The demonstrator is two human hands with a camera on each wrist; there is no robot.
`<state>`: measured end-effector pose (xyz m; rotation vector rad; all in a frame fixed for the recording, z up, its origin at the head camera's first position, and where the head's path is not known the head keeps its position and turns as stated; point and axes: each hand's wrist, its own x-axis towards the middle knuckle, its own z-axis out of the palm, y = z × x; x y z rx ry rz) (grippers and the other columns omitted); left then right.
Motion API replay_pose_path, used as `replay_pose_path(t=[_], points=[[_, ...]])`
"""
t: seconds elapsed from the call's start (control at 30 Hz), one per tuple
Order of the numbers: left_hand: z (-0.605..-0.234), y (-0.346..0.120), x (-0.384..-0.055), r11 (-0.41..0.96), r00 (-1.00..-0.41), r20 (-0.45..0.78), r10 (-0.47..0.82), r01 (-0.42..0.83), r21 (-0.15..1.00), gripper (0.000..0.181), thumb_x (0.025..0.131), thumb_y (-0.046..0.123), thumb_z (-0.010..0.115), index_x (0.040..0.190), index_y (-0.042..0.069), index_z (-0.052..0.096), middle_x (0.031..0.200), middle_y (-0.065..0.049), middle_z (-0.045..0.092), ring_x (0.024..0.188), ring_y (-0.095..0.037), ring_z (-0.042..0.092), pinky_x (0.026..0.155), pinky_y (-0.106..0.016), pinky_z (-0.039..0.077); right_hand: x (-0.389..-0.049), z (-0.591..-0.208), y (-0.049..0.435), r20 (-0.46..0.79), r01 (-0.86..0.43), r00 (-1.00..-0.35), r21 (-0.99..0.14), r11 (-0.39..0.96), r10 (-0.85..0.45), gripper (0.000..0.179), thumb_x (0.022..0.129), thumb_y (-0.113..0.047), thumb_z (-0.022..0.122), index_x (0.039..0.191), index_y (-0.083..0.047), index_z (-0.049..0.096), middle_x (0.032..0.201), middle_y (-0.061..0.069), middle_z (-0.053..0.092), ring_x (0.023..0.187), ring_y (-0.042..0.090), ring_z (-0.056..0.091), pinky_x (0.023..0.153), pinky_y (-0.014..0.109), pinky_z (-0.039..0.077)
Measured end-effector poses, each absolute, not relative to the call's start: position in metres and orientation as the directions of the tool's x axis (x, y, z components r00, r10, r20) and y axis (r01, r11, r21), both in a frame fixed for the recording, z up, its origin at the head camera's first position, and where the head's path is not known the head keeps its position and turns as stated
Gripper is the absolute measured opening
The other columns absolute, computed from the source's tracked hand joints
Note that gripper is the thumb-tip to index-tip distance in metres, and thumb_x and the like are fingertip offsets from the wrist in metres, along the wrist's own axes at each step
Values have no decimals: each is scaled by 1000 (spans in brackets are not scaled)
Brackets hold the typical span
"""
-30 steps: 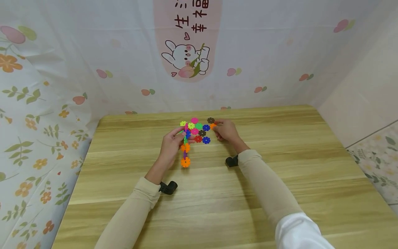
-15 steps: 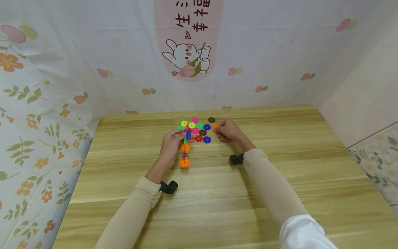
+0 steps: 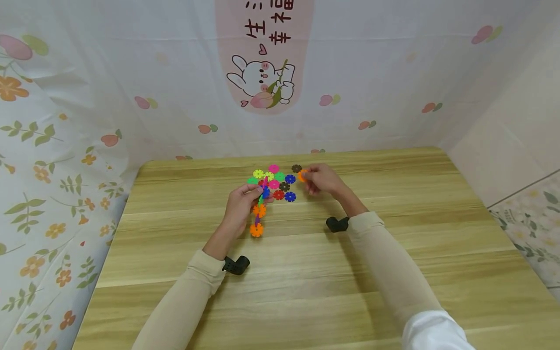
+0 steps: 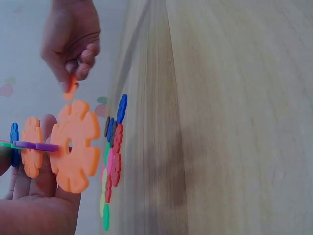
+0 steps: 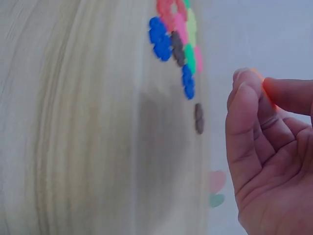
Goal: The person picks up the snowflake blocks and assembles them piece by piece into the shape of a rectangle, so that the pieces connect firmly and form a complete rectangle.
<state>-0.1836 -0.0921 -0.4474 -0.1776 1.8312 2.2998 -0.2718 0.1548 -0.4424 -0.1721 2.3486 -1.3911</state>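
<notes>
My left hand [image 3: 238, 201] grips a chain of slotted flower-shaped plastic discs, its thumb near a blue disc [image 3: 265, 192]. Below the hand the chain runs through an orange disc [image 3: 259, 210] and a purple one to a final orange disc [image 3: 256, 230]. My right hand [image 3: 323, 179] pinches a loose orange disc [image 3: 302, 175] between thumb and fingers. In the right wrist view only a sliver of that orange disc [image 5: 268, 92] shows behind the fingertips. The left wrist view has the chain's end disc [image 4: 87, 161] large in front, with the right hand [image 4: 73, 39] beyond it.
Several loose discs lie flat on the wooden table [image 3: 280, 296] between the hands, among them a red disc [image 3: 278, 195], a blue disc [image 3: 290, 197] and a brown disc [image 3: 296, 168]. A patterned cloth [image 3: 175, 73] hangs along the table's back edge.
The right hand has drawn the orange disc away from the brown one beside it and raised it off the table. The lower end of the left hand's chain has swung slightly left.
</notes>
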Motion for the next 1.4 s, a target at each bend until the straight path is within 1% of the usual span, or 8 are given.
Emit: replay_pose_path(t=[0.2,0.47,0.6,0.83,0.93,1.2,1.33,1.4], points=[[-448,-90,-180,-247,-971,-219,98,-237,940,21,99,19,59,105,-1,62,86,-5,72,82,-17,73,70,-22,51,-264,-427,150,-214,42,-911,-897,439,-351,34,101,-25,53,97,9,58,66,9,60,56,28,56,58,43,53],[-448,-85,-178,-294,-975,-184,122,-213,932,18,99,16,58,97,-2,64,83,-7,72,79,-19,73,81,-31,57,-253,-412,138,-167,21,-914,-930,366,-371,31,101,-24,52,92,5,59,75,27,60,59,37,56,58,46,53],[-449,-83,-178,-258,-973,-183,141,-215,942,19,100,17,56,96,0,63,81,-8,73,78,-20,72,81,-31,57,-250,-411,133,-149,-1,-911,-931,364,-384,33,101,-24,52,91,7,58,73,24,60,63,45,55,59,50,53],[-449,-79,-178,-217,-966,-193,170,-227,949,25,101,19,54,102,-5,62,93,-20,71,79,-21,72,91,-48,53,-246,-407,124,-136,-28,-904,-927,374,-406,31,100,-24,54,83,1,59,65,12,59,51,23,51,56,43,52],[-449,-79,-179,-218,-965,-197,173,-232,948,24,101,18,53,103,-5,61,95,-23,69,77,-20,72,91,-50,52,-243,-403,121,-138,-39,-895,-923,384,-423,33,100,-25,53,80,0,58,65,12,59,53,29,51,57,47,51],[-448,-79,-179,-183,-959,-200,200,-237,954,24,102,18,52,106,-3,61,83,-6,69,77,-19,72,91,-51,51,-242,-402,114,-113,-91,-883,-912,401,-456,33,100,-25,53,78,-1,60,62,10,58,60,48,52,54,49,51],[-447,-79,-179,-176,-956,-205,209,-243,954,22,102,17,51,104,-3,61,83,-6,68,77,-19,72,91,-52,51,-243,-403,113,-108,-110,-880,-902,418,-462,33,99,-26,54,76,-4,60,61,10,58,61,50,51,49,41,50],[-446,-79,-180,-173,-956,-206,210,-244,954,22,102,17,51,104,-3,61,84,-6,69,77,-20,72,91,-52,51,-243,-403,113,-106,-113,-879,-900,420,-464,32,99,-25,54,76,-4,59,61,10,58,62,51,50,50,44,50]])
